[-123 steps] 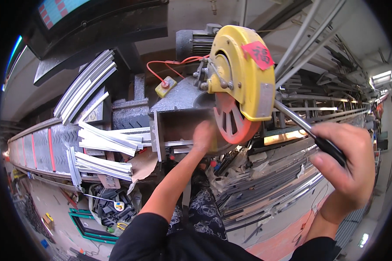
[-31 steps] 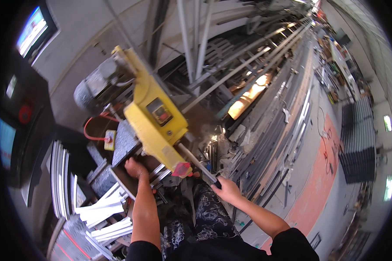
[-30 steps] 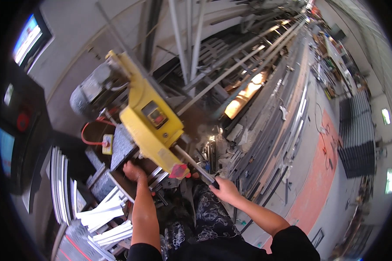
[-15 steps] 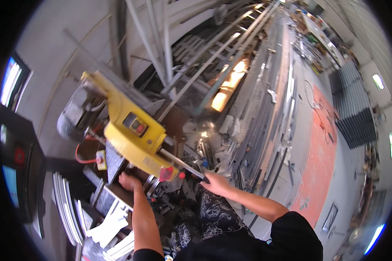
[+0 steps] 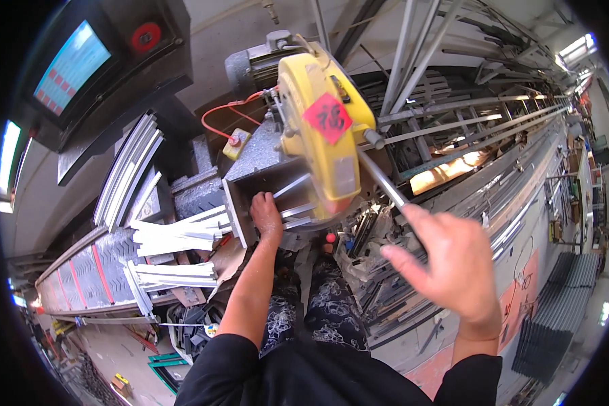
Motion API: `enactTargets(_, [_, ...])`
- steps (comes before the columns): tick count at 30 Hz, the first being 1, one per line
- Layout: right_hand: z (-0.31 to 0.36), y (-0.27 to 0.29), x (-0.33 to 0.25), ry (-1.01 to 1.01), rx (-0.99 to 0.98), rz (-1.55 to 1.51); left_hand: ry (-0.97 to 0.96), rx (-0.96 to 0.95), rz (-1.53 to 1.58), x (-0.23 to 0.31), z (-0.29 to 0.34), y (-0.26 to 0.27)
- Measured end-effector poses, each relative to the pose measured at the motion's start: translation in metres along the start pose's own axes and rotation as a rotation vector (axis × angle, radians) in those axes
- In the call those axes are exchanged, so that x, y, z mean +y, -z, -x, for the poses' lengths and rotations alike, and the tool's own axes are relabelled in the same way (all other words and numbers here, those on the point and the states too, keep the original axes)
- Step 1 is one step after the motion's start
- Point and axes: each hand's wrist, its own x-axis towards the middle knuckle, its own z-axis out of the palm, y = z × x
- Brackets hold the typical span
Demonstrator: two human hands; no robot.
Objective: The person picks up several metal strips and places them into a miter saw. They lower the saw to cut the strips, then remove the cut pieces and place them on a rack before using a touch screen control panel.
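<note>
A yellow cut-off saw (image 5: 320, 139) with a red paper square on its guard stands in front of me. My right hand (image 5: 446, 260) is at the black grip end of the saw's metal handle (image 5: 384, 179), fingers over it and thumb sticking out. Left of the guard, my left hand (image 5: 266, 215) has its fingers bent beside an upright metal plate (image 5: 238, 213). A thin pale metal strip (image 5: 292, 185) runs from near those fingertips toward the guard. What the fingers hold is hidden. The blade does not show clearly.
Cut white profiles (image 5: 179, 233) lie on a bench to the left, with longer ones (image 5: 128, 169) leaning behind. A control screen (image 5: 72, 68) stands at the far left. Long metal bars (image 5: 480, 196) and scraps cover the floor at right. An orange hose (image 5: 213, 122) loops behind the saw.
My view has swung left, bringing the bench and screen further in. The saw's guard now looks more upright, with its red square facing me. My right hand appears closer, its thumb out from the handle.
</note>
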Motion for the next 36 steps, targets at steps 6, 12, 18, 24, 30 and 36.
enactTargets(6, [-0.048, 0.040, -0.014, 0.015, 0.038, 0.001, -0.037, -0.149, 0.046, -0.003, 0.043, 0.015])
enactTargets(12, [-0.073, 0.053, -0.024, -0.003, 0.022, -0.122, -0.153, -0.155, 0.068, -0.014, 0.040, 0.012])
enactTargets(18, [-0.080, 0.057, -0.025, -0.007, 0.029, -0.177, -0.073, -0.392, 0.054, -0.013, 0.029, 0.000])
enactTargets(24, [-0.076, 0.056, -0.023, 0.046, 0.051, -0.111, -0.019, -0.277, 0.048, -0.010, 0.033, -0.006])
enactTargets(30, [-0.081, 0.061, -0.017, -0.104, -0.132, -0.166, 0.174, -0.332, 0.624, -0.006, 0.010, 0.004])
enactTargets(36, [-0.081, 0.062, 0.002, -0.087, -0.177, -0.123, -0.177, -0.681, 0.702, 0.002, 0.073, 0.120])
